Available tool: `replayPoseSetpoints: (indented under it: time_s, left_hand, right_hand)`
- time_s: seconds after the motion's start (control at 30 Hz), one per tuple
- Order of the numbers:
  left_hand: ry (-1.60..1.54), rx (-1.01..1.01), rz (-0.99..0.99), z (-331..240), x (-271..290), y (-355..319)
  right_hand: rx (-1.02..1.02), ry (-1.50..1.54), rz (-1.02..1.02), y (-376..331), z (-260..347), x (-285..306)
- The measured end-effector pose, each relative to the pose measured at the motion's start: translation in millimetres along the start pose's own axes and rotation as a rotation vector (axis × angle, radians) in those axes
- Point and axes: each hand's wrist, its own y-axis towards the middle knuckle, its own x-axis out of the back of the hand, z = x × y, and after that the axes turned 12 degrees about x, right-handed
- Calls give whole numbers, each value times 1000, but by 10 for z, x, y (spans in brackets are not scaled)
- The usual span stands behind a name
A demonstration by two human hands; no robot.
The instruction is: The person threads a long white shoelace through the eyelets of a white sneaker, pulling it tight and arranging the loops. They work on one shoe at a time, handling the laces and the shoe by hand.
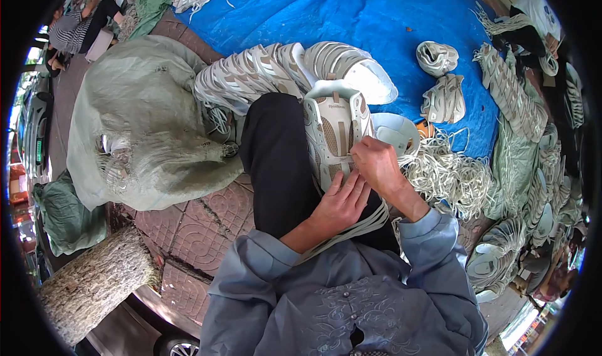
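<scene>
A white and beige shoe upper (337, 130) with a mesh tongue rests upright across my lap, its heel collar pointing away from me. My right hand (380, 169) is closed in a pinch at the right row of eyelets, on a thin pale shoelace mostly hidden by the fingers. Over the near end of the upper lies my left hand (337, 209), fingers stretched out and touching it; its thumb is hidden. A bundle of pale laces (374, 222) runs over my right thigh, beneath the wrists.
Nested shoe uppers (251, 74) lie beyond my knee on a blue tarp (351, 17). At right are a tangled lace pile (454, 177) and more stacked uppers (511, 93). A bulging woven sack (138, 118) stands at left, near a stone post (100, 281).
</scene>
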Motion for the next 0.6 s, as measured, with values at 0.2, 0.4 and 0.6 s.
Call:
replayPoseSetpoints:
  time_s: [0.2, 0.4, 0.6]
  left_hand:
    - [-14, 37, -8, -9, -15, -23]
    - [-61, 90, -4, -5, -1, -77]
    - [-94, 104, 7, 15, -28, -55]
  right_hand:
    - [-103, 84, 90, 92, -40, -68]
    - [-367, 833, 214, 189, -240, -53]
    - [37, 215, 133, 150, -159, -59]
